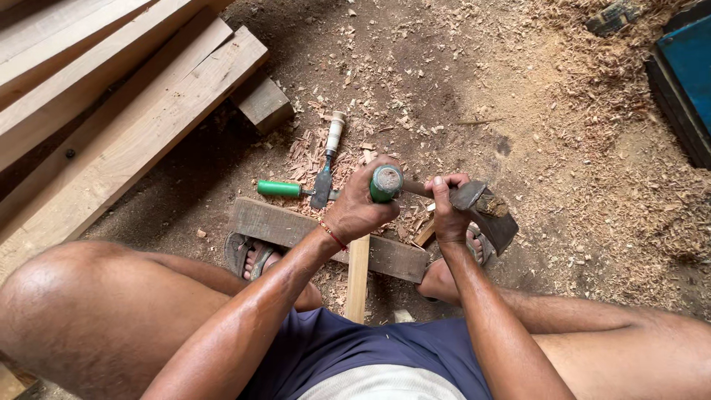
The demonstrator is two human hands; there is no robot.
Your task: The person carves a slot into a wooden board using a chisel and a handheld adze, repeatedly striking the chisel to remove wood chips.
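Left hand: centre of the frame, forearm rising from the lower left, a red thread band at the wrist. My grip is fully closed around a chisel with a green, worn-topped handle, held upright so its butt faces up at me. Blade hidden below my fist.

Right hand: just right of centre, forearm coming up from the lower right. My grip is wrapped tight on the wooden shaft close under the head of a hatchet; the dark metal head points to the right, its flat poll turned toward the chisel butt, near it but not touching.

Narrow wooden strip: lower centre, directly under my left fist, running down toward my lap and lying across a grey weathered beam.

Beam: lies on the ground across the middle of the frame, pinned by my sandalled feet at each end.

Surroundings, left to right: pale planks stacked in the upper left; a short wood block beside them; two spare chisels on the ground just above the beam, one green-handled, one pale-handled, crossing at the blades; wood chips and shavings spread over the dirt floor; a blue box at the upper right edge.
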